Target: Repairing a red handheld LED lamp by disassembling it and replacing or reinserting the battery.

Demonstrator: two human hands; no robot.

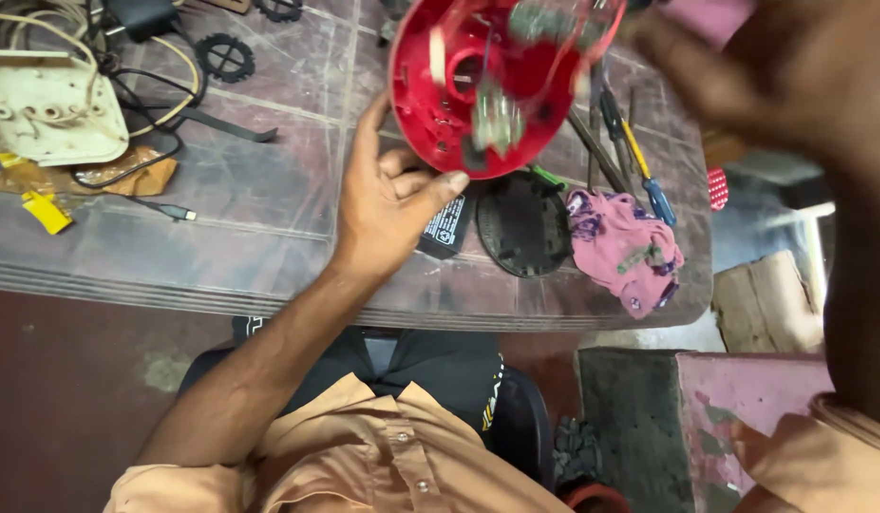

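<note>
My left hand (pixel 394 195) grips the lower rim of a round red plastic housing (pixel 430 104), thumb pressed on its edge. The housing is held up above the table and tilted toward me, showing a blurred circuit board and small parts inside. My right hand (pixel 763 66) is raised at the upper right, blurred, close to the housing's right edge; I cannot tell whether it touches or holds anything. Under the housing lie a black round cover (pixel 525 228) and a small black battery pack (pixel 446 228).
A worn tiled table (pixel 269 190) carries a white appliance base (pixel 46 109) with tangled cables, black gear-shaped rings (pixel 225 57), screwdrivers (pixel 644 171), a pink rag (pixel 625 247) and a yellow scrap (pixel 47 211). Concrete blocks (pixel 734 408) stand at the lower right.
</note>
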